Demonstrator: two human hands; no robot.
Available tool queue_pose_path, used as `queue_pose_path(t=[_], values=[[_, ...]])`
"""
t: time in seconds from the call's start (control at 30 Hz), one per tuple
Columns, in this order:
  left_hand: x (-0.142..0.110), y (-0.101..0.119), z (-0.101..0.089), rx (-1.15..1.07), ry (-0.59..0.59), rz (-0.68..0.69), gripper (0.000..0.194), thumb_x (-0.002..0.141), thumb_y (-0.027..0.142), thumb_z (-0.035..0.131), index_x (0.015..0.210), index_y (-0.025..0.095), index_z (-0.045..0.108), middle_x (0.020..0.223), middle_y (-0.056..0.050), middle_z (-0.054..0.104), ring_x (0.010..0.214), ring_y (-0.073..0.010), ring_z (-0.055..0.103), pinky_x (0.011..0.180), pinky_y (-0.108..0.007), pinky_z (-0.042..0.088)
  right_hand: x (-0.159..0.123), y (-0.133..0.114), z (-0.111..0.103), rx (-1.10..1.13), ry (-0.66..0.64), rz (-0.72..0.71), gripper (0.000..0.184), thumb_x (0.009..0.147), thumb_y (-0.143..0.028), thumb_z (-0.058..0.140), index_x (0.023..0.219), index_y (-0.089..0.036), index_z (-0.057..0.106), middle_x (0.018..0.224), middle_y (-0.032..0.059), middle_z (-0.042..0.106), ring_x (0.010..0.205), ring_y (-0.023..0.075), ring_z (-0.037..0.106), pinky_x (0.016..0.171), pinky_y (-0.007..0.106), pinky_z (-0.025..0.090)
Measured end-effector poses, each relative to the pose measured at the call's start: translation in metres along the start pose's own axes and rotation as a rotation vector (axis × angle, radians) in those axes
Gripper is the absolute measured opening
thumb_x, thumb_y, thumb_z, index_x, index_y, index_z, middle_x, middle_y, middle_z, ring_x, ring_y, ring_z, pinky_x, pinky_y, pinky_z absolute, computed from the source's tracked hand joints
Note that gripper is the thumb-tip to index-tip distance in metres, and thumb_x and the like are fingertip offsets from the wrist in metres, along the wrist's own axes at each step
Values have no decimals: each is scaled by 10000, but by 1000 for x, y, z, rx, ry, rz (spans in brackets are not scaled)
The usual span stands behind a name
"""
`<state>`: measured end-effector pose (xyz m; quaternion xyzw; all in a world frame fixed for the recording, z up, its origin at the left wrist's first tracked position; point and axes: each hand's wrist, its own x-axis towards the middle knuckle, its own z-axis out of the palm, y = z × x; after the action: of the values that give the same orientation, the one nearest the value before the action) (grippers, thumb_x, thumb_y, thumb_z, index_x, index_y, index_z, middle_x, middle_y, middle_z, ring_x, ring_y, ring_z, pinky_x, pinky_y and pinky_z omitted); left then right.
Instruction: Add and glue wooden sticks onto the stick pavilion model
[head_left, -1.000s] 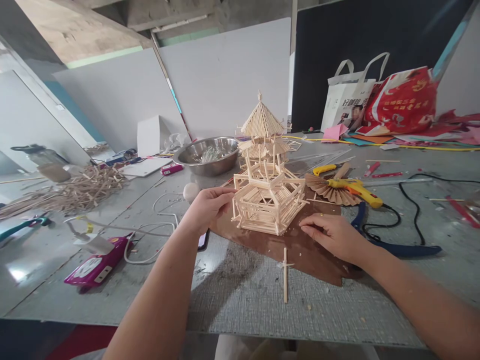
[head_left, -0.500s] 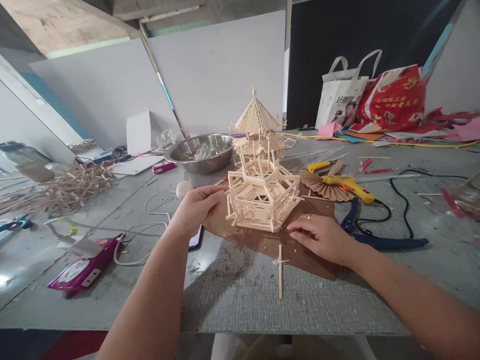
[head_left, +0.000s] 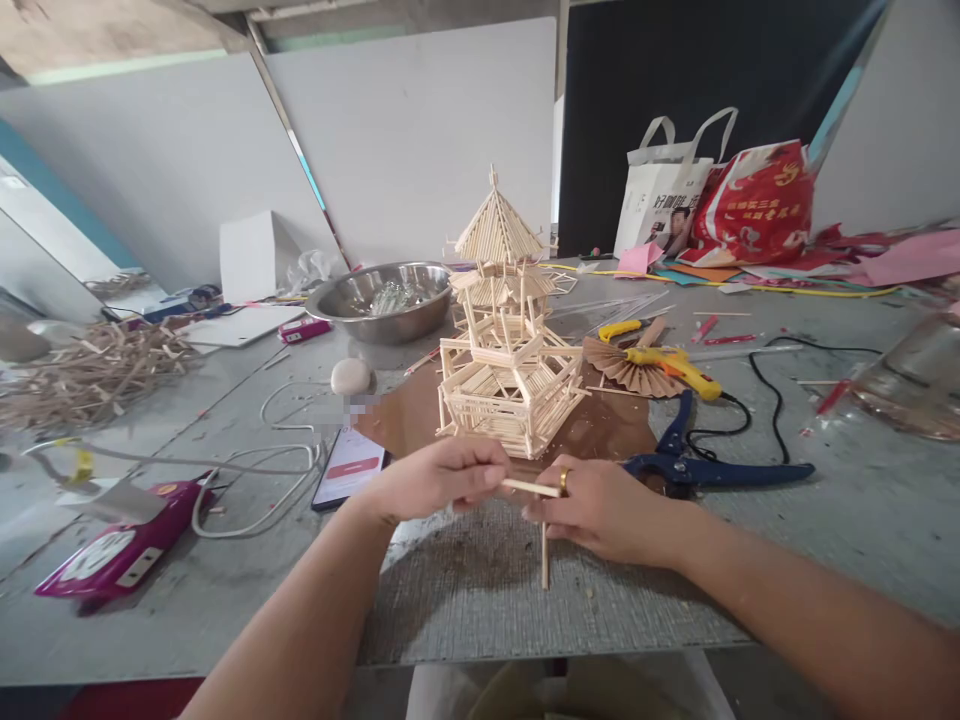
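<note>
In the head view, I see the two hands close together just in front of the stick pagoda (head_left: 501,356). The left hand (head_left: 450,478) is pinched on one end of a short stick (head_left: 531,488), which spans the gap to the right hand (head_left: 604,515). Fingers of that hand are at the stick's other end, though from here I cannot tell whether they grip it or merely touch it. There is a gold ring (head_left: 564,480) on that hand (a handy marker on my screen). Below its fingers, a second stick (head_left: 544,560) points toward the near edge of the desk (head_left: 450,620), its far end hidden from me.

The pagoda stands upright on a brown sheet (head_left: 397,415), its pointed roof above open railings. To its right I have a pleated paper fan (head_left: 619,368), a yellow glue gun (head_left: 694,375) and, nearer, a blue-handled tool (head_left: 731,473). On the left, a phone (head_left: 349,470) lies near the left wrist, with a purple power strip (head_left: 124,550) farther out. A steel bowl (head_left: 382,328) sits behind and left of the pagoda
</note>
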<state>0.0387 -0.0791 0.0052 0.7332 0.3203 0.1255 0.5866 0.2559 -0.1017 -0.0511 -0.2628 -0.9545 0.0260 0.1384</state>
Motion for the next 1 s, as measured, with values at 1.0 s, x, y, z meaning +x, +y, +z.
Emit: queue_pose_path(t=[1.0], values=[[47,-44,22,560,559,50,264,841,359,269,652,195,353,582,36,408,561,-110,389,566,-234,325,3,15,5,214,85,308,124,829,-218,394,778,-171,498,749,24,585,694,130,522,619,241,363]])
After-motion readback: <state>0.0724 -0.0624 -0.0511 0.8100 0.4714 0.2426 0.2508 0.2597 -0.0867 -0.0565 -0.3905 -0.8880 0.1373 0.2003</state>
